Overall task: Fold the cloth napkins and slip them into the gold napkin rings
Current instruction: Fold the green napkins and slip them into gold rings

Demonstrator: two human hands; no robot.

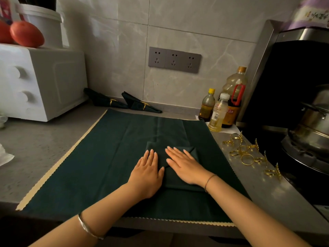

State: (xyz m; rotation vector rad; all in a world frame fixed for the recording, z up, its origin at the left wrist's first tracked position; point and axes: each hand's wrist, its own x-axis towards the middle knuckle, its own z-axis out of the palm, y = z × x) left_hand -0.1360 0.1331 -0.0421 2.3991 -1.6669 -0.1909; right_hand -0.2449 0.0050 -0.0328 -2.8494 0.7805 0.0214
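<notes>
Left hand (pixel 146 173) and right hand (pixel 185 166) lie flat, gripping nothing, pressing folded napkin (pixel 175 182) to set crease. Gold rings (pixel 247 158) staged right of napkin, likely for reach.

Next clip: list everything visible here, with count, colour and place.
folded napkin: 1, dark green, centre of large cloth
large cloth: 1, dark green, cream scalloped edge, spread on counter
ringed napkins: 2, dark green, back by wall
loose napkin rings: about seven, gold, counter right of cloth
bottles: 3, yellowish and brown contents, back right
oven: 1, white, left
tomatoes: 2, red, on oven
bucket: 1, white, behind tomatoes
socket panel: 1, grey, wall
pot: 1, steel, far right
left hand: flat on napkin
right hand: flat on napkin
</notes>
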